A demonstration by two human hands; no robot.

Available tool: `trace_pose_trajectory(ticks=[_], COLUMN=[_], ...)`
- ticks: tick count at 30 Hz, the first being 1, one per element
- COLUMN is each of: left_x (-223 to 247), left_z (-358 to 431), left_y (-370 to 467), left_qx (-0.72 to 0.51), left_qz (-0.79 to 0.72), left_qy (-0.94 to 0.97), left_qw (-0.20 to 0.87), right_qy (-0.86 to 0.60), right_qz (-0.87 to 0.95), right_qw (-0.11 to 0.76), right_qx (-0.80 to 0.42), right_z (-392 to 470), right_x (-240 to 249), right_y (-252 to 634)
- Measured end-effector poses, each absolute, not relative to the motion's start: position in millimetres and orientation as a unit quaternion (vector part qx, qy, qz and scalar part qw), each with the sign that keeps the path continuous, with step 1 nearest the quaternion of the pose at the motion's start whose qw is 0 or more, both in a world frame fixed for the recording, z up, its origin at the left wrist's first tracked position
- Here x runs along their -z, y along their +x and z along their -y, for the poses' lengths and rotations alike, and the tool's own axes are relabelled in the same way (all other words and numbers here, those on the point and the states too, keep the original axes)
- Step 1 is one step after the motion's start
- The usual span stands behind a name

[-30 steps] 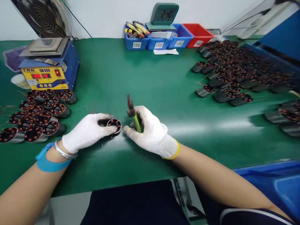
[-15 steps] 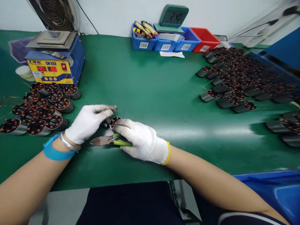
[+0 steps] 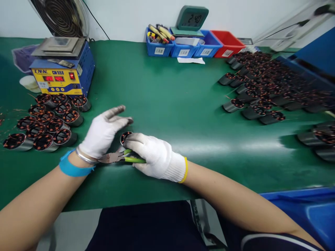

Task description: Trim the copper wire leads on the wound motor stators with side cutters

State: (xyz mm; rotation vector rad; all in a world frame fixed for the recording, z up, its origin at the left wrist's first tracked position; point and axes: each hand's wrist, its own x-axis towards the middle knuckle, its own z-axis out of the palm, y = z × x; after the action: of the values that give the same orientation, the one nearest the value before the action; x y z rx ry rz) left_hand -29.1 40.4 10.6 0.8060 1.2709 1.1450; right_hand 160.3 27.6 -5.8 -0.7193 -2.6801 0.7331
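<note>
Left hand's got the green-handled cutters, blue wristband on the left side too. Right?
Wrong hand: the head view shows the right hand holding the green-handled cutters, not the left hand. The blue wristband is on the left side, as you say.

The control unit (image 3: 59, 80) stands on the left of the desk (image 3: 157, 97), with stacked plates (image 3: 59, 47) on top and a round grille (image 3: 59, 17) behind. Left of the unit are a basket (image 3: 23, 59) and a tub (image 3: 30, 83); a small group of stators (image 3: 43, 143) fills the space before it. Well to the unit's right, a row of bins (image 3: 183, 52) lines the wall (image 3: 131, 21), with a digital clock (image 3: 192, 18) above it and a paper strip (image 3: 191, 60) before it. Farther right of the unit spreads a large group of stators (image 3: 261, 83). A single stator (image 3: 122, 137) and pliers (image 3: 111, 158) are at the right hand (image 3: 154, 155), nearer the front edge than the unit and to its right.
</note>
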Motion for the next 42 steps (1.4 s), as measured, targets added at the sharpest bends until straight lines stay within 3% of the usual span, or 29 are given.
trace_pose_trajectory(ticks=[3,5,10,13,16,22,29,42], left_x=[-16,-18,-11,-7,-6,0,5,7], left_z=[-43,-43,-34,-29,-27,-26,-27,-28], left_y=[-49,-57,-45,-33,-28,-29,-30,-29], left_qx=[-0.611,-0.616,-0.443,-0.385,-0.394,-0.412,-0.428,-0.433], left_qz=[-0.513,-0.5,-0.479,-0.495,-0.504,-0.506,-0.481,-0.479], left_qy=[0.297,0.303,0.329,0.372,0.408,0.433,0.453,0.464], left_qw=[0.525,0.528,0.683,0.684,0.651,0.622,0.616,0.607], right_qy=[-0.243,-0.231,-0.198,-0.278,-0.406,-0.429,-0.555,-0.575], right_qz=[0.924,0.922,0.898,0.878,0.879,0.903,0.805,0.793], right_qw=[0.152,0.167,0.277,0.309,0.198,-0.001,-0.195,-0.186], right_qx=[-0.254,-0.261,-0.277,-0.236,-0.155,0.024,0.077,0.074], right_z=[-26,-26,-29,-37,-50,-67,-57,-49], right_x=[9,11,6,-2,-5,-15,-49,-60], right_y=[161,162,171,183,196,203,172,138])
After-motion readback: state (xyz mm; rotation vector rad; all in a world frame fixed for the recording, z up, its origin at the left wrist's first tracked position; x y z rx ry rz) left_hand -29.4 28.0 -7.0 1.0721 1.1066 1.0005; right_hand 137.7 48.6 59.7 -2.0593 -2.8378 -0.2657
